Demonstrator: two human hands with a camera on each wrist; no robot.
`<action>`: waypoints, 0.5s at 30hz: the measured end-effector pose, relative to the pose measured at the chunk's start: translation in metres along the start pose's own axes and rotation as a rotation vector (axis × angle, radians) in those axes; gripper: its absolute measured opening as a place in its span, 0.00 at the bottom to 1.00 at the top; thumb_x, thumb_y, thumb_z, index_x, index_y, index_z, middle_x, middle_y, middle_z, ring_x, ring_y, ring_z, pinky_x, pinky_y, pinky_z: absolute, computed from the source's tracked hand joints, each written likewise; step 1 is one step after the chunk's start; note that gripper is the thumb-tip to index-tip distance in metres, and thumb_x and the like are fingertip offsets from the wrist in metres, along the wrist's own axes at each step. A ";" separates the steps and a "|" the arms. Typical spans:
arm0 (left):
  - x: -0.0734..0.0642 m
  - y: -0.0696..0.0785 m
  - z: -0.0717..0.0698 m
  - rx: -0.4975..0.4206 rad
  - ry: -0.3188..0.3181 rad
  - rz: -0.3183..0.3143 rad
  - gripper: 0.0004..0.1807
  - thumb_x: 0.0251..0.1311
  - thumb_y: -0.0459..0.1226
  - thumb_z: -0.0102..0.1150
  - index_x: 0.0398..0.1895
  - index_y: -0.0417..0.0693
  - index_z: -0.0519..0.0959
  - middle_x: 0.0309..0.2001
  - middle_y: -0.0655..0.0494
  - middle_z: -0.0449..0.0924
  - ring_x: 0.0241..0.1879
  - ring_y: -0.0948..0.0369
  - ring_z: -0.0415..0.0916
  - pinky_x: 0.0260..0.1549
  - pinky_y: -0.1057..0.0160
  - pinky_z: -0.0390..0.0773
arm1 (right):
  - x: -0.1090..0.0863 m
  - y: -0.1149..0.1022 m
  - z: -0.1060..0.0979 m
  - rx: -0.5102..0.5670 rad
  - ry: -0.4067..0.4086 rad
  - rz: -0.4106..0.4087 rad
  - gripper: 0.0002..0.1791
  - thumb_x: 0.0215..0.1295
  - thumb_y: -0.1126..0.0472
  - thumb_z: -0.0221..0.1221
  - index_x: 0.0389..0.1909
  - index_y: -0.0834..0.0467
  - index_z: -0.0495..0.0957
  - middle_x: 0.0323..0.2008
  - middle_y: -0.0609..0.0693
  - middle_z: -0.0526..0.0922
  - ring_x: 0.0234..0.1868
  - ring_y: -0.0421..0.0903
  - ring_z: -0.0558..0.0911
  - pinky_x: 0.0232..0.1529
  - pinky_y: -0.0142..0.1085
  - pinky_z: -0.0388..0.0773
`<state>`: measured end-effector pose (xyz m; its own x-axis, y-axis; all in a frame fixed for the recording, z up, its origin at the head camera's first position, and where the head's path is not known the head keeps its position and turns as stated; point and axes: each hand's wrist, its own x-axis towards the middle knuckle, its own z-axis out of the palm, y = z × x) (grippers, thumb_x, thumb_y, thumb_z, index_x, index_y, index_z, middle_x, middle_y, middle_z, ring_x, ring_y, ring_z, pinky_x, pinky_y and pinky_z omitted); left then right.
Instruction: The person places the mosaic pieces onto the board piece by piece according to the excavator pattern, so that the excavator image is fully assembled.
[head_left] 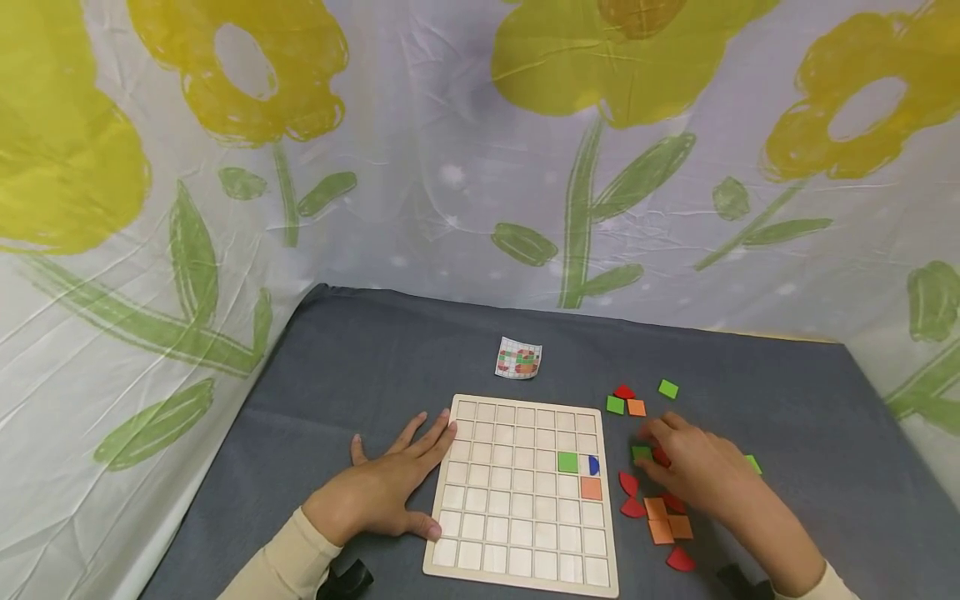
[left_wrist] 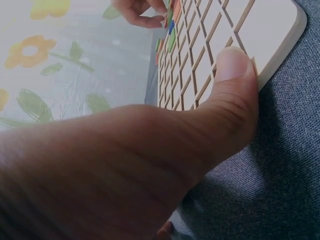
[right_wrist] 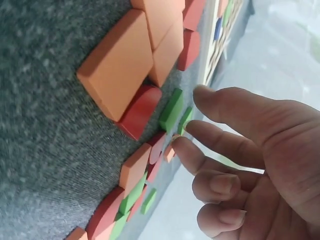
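In the head view a pale wooden grid board (head_left: 497, 529) lies on the dark cloth. On its right side sit a green square (head_left: 567, 462), a blue half-disc (head_left: 593, 466) and an orange square (head_left: 591, 488). My left hand (head_left: 386, 492) is spread over the board's left edge; its thumb (left_wrist: 232, 70) presses on the rim in the left wrist view. Right of the board, my right hand (head_left: 705, 467) hovers low over loose pieces, near a green square (head_left: 641, 452). Thumb and fingers stand apart with nothing between them in the right wrist view.
Red quarter-round pieces (head_left: 680, 559) and orange squares (head_left: 660, 532) lie scattered right of the board. Farther back are another green square (head_left: 668, 388) and an orange one (head_left: 636, 407). A small printed pattern card (head_left: 518, 358) lies behind the board. Flowered fabric hangs around the table.
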<state>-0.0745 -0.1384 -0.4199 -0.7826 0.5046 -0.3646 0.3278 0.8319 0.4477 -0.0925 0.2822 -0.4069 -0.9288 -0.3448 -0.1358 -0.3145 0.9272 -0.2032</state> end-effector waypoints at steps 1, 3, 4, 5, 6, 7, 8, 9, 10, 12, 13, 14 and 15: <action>0.000 0.000 0.000 0.001 0.002 0.002 0.69 0.47 0.59 0.80 0.88 0.61 0.45 0.87 0.63 0.35 0.86 0.50 0.33 0.54 0.06 0.37 | 0.000 0.000 0.001 -0.003 -0.008 0.006 0.19 0.63 0.53 0.76 0.50 0.55 0.84 0.44 0.46 0.81 0.29 0.37 0.74 0.24 0.36 0.72; 0.000 0.000 0.000 0.003 0.002 0.001 0.69 0.47 0.59 0.79 0.88 0.61 0.45 0.87 0.63 0.35 0.86 0.50 0.33 0.54 0.07 0.38 | 0.000 -0.001 0.002 -0.005 -0.016 0.006 0.19 0.63 0.52 0.76 0.50 0.55 0.84 0.44 0.47 0.81 0.29 0.37 0.75 0.23 0.36 0.72; 0.000 0.000 0.000 0.004 0.002 0.000 0.69 0.47 0.60 0.79 0.88 0.61 0.45 0.87 0.63 0.35 0.86 0.50 0.33 0.54 0.07 0.38 | 0.001 -0.001 0.003 -0.007 -0.016 0.006 0.19 0.63 0.51 0.76 0.50 0.55 0.85 0.44 0.47 0.82 0.30 0.38 0.75 0.23 0.36 0.72; 0.000 0.000 0.000 0.004 0.001 0.000 0.69 0.47 0.60 0.79 0.88 0.61 0.46 0.87 0.63 0.35 0.86 0.50 0.33 0.55 0.07 0.38 | 0.001 -0.001 0.004 -0.010 -0.014 0.006 0.19 0.62 0.51 0.76 0.50 0.55 0.85 0.44 0.47 0.82 0.30 0.38 0.76 0.23 0.36 0.72; 0.000 0.000 0.000 0.004 0.001 0.000 0.69 0.47 0.60 0.79 0.88 0.61 0.46 0.87 0.63 0.35 0.86 0.50 0.33 0.55 0.07 0.38 | 0.001 -0.001 0.004 -0.010 -0.012 0.004 0.19 0.62 0.51 0.76 0.49 0.54 0.85 0.44 0.47 0.82 0.30 0.38 0.76 0.23 0.36 0.73; 0.000 0.000 0.000 0.005 0.001 -0.001 0.69 0.47 0.60 0.79 0.88 0.61 0.45 0.87 0.63 0.35 0.86 0.50 0.33 0.55 0.07 0.38 | 0.001 -0.001 0.005 -0.010 -0.012 0.005 0.19 0.62 0.51 0.76 0.49 0.54 0.85 0.44 0.47 0.82 0.30 0.38 0.76 0.23 0.36 0.73; 0.000 0.000 0.000 0.006 0.000 -0.002 0.69 0.47 0.60 0.79 0.88 0.62 0.45 0.87 0.63 0.35 0.86 0.50 0.33 0.55 0.07 0.37 | 0.001 -0.001 0.006 -0.010 -0.009 0.003 0.19 0.62 0.51 0.76 0.49 0.54 0.85 0.44 0.47 0.82 0.30 0.38 0.76 0.23 0.36 0.73; 0.000 0.000 0.000 0.007 0.000 -0.002 0.69 0.47 0.60 0.79 0.88 0.62 0.45 0.87 0.63 0.35 0.86 0.50 0.33 0.55 0.07 0.37 | 0.001 -0.001 0.006 -0.009 -0.006 0.002 0.19 0.62 0.51 0.76 0.49 0.54 0.85 0.43 0.47 0.82 0.30 0.38 0.77 0.23 0.37 0.74; 0.000 0.000 0.000 0.007 0.000 -0.003 0.69 0.47 0.60 0.80 0.88 0.62 0.45 0.87 0.63 0.35 0.86 0.50 0.33 0.55 0.07 0.37 | 0.001 -0.001 0.007 -0.010 -0.001 0.000 0.19 0.62 0.51 0.76 0.49 0.54 0.86 0.43 0.47 0.83 0.30 0.38 0.77 0.23 0.37 0.74; 0.000 0.000 0.000 0.009 0.002 -0.004 0.69 0.47 0.60 0.80 0.88 0.62 0.45 0.87 0.63 0.35 0.86 0.50 0.33 0.55 0.07 0.37 | 0.001 -0.001 0.008 -0.009 0.007 -0.008 0.18 0.61 0.51 0.77 0.48 0.53 0.86 0.44 0.47 0.83 0.32 0.39 0.78 0.24 0.38 0.76; 0.000 0.000 0.001 0.010 0.003 -0.006 0.69 0.47 0.60 0.80 0.88 0.62 0.45 0.87 0.63 0.35 0.86 0.51 0.33 0.55 0.07 0.37 | 0.001 -0.002 0.008 -0.008 0.010 -0.012 0.18 0.61 0.52 0.77 0.48 0.53 0.86 0.44 0.47 0.83 0.32 0.39 0.79 0.25 0.38 0.76; 0.000 0.000 0.001 0.010 0.003 -0.007 0.69 0.47 0.60 0.80 0.88 0.62 0.45 0.87 0.64 0.35 0.86 0.51 0.33 0.55 0.07 0.37 | 0.002 -0.002 0.008 -0.006 0.011 -0.016 0.18 0.61 0.52 0.77 0.48 0.53 0.86 0.44 0.47 0.82 0.32 0.39 0.79 0.25 0.38 0.77; 0.000 0.000 0.001 0.008 0.003 -0.008 0.69 0.47 0.60 0.80 0.88 0.62 0.45 0.87 0.63 0.35 0.86 0.51 0.33 0.55 0.07 0.37 | 0.002 -0.002 0.009 -0.001 0.009 -0.016 0.17 0.61 0.53 0.77 0.48 0.53 0.85 0.44 0.47 0.82 0.33 0.39 0.79 0.25 0.38 0.77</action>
<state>-0.0742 -0.1379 -0.4203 -0.7870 0.4971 -0.3654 0.3260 0.8379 0.4378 -0.0917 0.2785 -0.4152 -0.9253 -0.3585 -0.1238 -0.3298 0.9217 -0.2043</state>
